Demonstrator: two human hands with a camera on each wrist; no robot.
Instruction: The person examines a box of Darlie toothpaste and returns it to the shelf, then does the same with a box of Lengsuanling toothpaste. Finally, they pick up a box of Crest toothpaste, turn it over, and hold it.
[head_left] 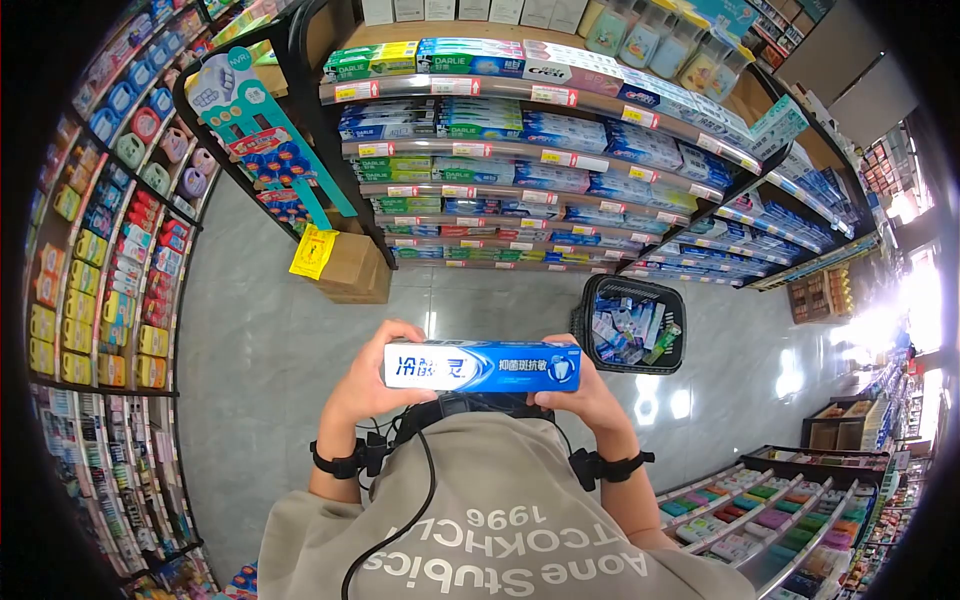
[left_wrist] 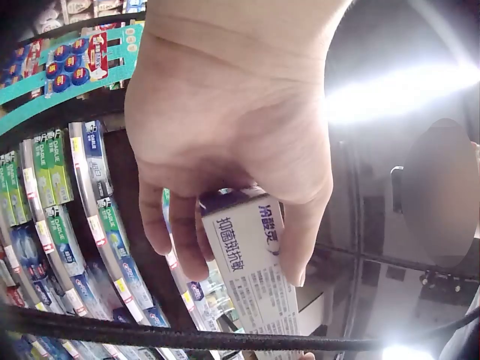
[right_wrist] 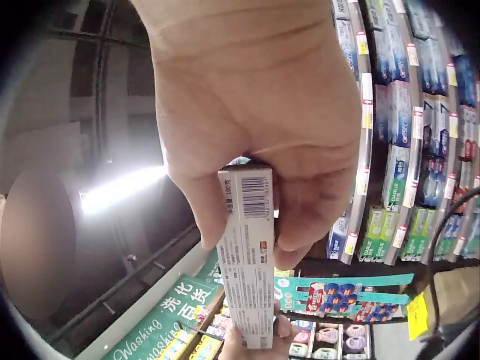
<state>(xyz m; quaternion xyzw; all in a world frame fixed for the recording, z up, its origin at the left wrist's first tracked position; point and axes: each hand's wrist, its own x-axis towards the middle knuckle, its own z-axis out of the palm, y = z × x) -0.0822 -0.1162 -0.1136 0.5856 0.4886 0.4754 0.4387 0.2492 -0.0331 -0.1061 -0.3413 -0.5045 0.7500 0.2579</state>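
Observation:
A blue and white toothpaste box (head_left: 482, 367) lies level in front of the chest, its large printed face toward the head camera. My left hand (head_left: 372, 372) grips its white end, thumb on one side and fingers on the other. At the blue end, my right hand (head_left: 584, 397) holds it the same way. In the left wrist view, the left hand (left_wrist: 232, 142) pinches the box (left_wrist: 251, 262) by a dark end. Fine print and a barcode show on the box (right_wrist: 251, 255) in the right wrist view, below the right hand (right_wrist: 262, 112).
Shelves of toothpaste boxes (head_left: 560, 130) stand ahead. A black basket (head_left: 588, 345) with several packages sits on the grey floor to the right. At the shelf's left end are a cardboard box (head_left: 355, 270) and a teal display stand (head_left: 225, 95). Bottle shelves (head_left: 110, 290) line the left.

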